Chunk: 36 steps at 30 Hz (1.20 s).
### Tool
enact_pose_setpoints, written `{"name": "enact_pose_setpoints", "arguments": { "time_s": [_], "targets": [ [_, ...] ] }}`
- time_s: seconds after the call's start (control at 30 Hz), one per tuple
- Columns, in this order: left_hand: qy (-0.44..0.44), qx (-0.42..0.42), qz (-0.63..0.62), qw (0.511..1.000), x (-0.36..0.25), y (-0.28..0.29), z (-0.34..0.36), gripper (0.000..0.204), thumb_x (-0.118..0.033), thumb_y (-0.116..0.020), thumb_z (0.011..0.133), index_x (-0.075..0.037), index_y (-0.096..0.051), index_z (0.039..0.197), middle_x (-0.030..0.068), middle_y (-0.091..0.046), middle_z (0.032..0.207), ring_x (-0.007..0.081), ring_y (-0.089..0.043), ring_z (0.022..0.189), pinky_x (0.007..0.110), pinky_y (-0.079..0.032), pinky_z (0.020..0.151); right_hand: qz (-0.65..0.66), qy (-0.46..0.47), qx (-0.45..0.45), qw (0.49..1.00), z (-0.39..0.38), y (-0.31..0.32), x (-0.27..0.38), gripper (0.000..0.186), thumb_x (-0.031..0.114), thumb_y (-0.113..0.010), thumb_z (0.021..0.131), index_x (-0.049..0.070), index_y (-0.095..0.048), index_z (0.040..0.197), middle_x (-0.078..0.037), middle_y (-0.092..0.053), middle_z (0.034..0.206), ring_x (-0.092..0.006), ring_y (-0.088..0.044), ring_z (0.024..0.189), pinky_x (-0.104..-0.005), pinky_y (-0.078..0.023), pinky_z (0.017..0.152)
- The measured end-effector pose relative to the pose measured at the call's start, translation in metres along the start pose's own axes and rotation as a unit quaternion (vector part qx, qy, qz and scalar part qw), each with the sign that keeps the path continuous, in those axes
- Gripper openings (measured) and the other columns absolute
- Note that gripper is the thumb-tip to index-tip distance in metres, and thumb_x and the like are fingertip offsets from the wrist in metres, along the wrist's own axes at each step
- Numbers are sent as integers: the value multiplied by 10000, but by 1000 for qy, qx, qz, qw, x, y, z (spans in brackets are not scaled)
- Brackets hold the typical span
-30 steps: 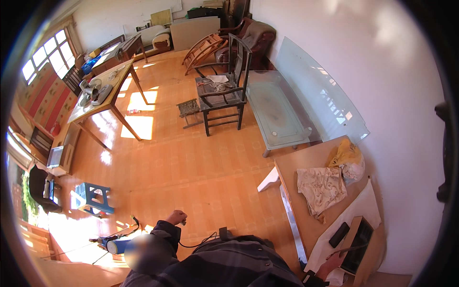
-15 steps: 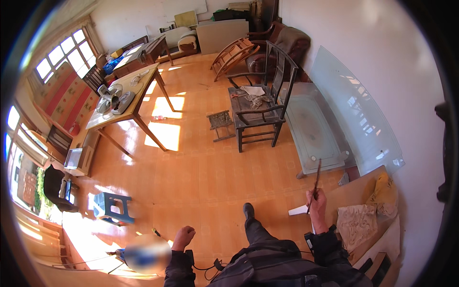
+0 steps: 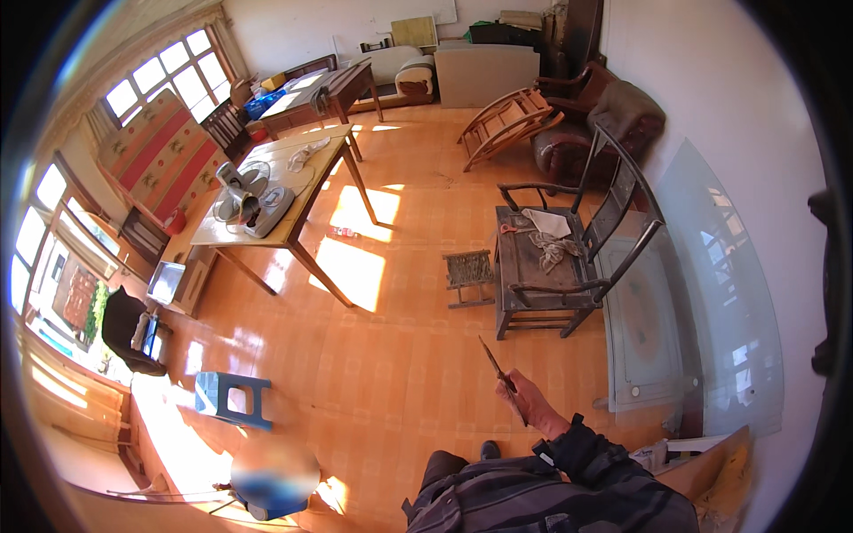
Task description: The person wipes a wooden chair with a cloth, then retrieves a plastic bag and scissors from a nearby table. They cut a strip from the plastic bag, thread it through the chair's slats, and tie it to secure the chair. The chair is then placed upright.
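My right hand (image 3: 530, 404) is closed around a thin, dark, pointed tool (image 3: 490, 357); its exact kind is hard to make out. The tip points up and left, over the orange floor. Beyond it stands an old dark wooden armchair (image 3: 524, 277), not touched by the hand. On its seat lie a crumpled rag (image 3: 555, 256), a white sheet of paper (image 3: 547, 223) and a small red-handled item (image 3: 510, 228). Beside the chair sits a low folding stool (image 3: 468, 267) with a woven top. My left hand is out of the picture.
At left, a wooden table (image 3: 298, 188) carries a disassembled fan (image 3: 258, 211). A blue plastic stool (image 3: 213, 391) stands nearer. Along the right wall are a glass-topped low table (image 3: 641, 355) and a leaning glass sheet (image 3: 733, 302). A reclining wooden chair (image 3: 504, 124) lies farther back.
My view has turned and moved forward, so the armchair appears nearer. The right hand with the tool has swung leftward across my front. My left hand has left the picture.
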<state>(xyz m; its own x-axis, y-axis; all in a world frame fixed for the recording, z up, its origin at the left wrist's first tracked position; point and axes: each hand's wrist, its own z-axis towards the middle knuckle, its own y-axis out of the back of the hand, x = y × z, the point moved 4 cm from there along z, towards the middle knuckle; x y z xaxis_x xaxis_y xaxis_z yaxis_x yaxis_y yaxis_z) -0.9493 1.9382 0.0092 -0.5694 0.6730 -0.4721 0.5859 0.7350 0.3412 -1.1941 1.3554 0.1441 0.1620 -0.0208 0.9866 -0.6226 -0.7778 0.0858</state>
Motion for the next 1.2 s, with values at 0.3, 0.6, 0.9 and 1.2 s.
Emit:
{"name": "enact_pose_setpoints", "arguments": {
  "time_s": [0.3, 0.6, 0.9, 1.2],
  "targets": [
    [-16, 36, 39, 999, -96, -11, 105, 170, -82, -697, 898, 84, -704, 928, 142, -735, 819, 240, -735, 689, 376, -581, 638, -19, -104, 58, 993, 175, -20, 35, 463, 487, -701, 998, 47, -584, 916, 30, -510, 703, -105, -546, 615, -273, -468, 593],
    [-162, -19, 13, 986, -400, 44, 250, 298, -154, -629, 932, 123, -721, 987, 137, -725, 784, 207, -716, 665, 342, -584, 634, 40, -61, -3, 997, 365, -51, 76, 402, 424, -753, 975, 55, -603, 927, 13, -565, 742, -110, -608, 653, -278, -493, 594],
    [-399, 50, 136, 906, -803, -30, 263, 317, -221, -669, 981, 60, -711, 1123, 134, -758, 914, 204, -740, 836, 333, -569, 772, 51, -16, -2, 999, 539, -54, 103, 322, 396, -689, 1028, 92, -594, 983, 10, -601, 820, -106, -631, 741, -270, -488, 670],
    [-368, 59, 210, 904, -963, -52, 313, 313, -217, -655, 1001, 71, -707, 1113, 126, -738, 876, 203, -711, 817, 347, -557, 766, 29, -38, 27, 998, 769, -33, 123, 397, 438, -698, 1006, 75, -600, 879, -23, -624, 710, -111, -611, 588, -264, -471, 552]
  ]
}}
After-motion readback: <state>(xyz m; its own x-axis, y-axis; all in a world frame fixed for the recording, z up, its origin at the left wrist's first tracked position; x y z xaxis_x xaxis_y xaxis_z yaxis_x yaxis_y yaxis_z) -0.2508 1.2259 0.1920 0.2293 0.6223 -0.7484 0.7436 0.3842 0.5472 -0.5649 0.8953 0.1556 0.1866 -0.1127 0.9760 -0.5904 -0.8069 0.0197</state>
